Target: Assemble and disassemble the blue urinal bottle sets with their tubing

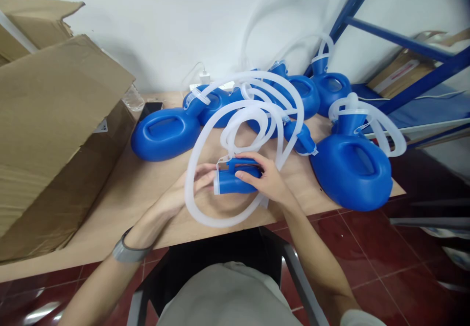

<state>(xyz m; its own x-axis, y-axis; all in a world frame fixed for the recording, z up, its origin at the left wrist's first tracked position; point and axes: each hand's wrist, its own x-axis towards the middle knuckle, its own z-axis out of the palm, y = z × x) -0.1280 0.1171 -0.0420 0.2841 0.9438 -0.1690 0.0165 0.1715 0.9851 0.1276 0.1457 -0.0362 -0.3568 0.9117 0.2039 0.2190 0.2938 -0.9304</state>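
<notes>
Near the table's front edge, my right hand (pixel 268 179) is wrapped round a small blue container (pixel 237 181) with a handle, a white rim at its left end and a clear strap. My left hand (pixel 200 181) touches that rim from the left, fingers bent; what its fingertips do behind the rim is partly hidden. A long translucent hose (pixel 198 154) loops round the small container and passes in front of my left hand. Its coils lie over the blue bottles behind. A second small blue container (pixel 301 137) lies behind to the right.
A large open cardboard box (pixel 55 135) fills the left side. Several blue bottles stand along the back; one large bottle (pixel 352 169) sits at the right table edge. A phone (pixel 152 108) and a power strip are by the wall. A blue metal rack (pixel 400 37) stands right.
</notes>
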